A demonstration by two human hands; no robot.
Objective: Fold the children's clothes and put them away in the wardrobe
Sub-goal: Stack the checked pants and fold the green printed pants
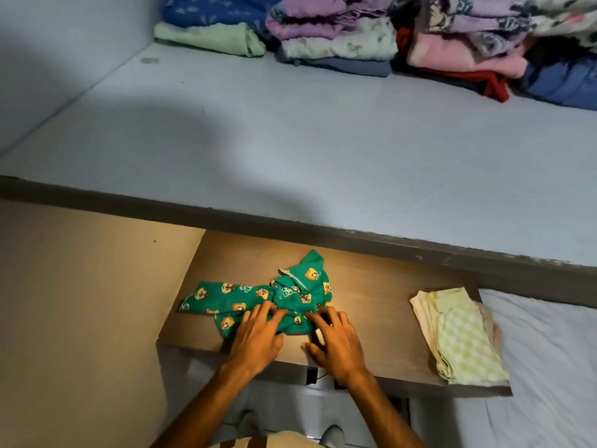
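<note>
A small green garment [284,294] printed with yellow cartoon figures lies crumpled on a wooden desk [381,305], one sleeve stretched out to the left. My left hand [258,334] rests flat on its near edge, fingers spread. Beside it my right hand [336,337] presses on the same hem, fingers apart too. Both hands touch the cloth; neither lifts it. A folded pale green checked piece [462,334] lies on the desk's right end.
Above the desk a wide grey shelf [290,140] holds stacks of folded clothes [339,37] along its back, from the middle to the right. A beige wall [80,302] stands on the left. A white bed sheet [549,367] lies at the right.
</note>
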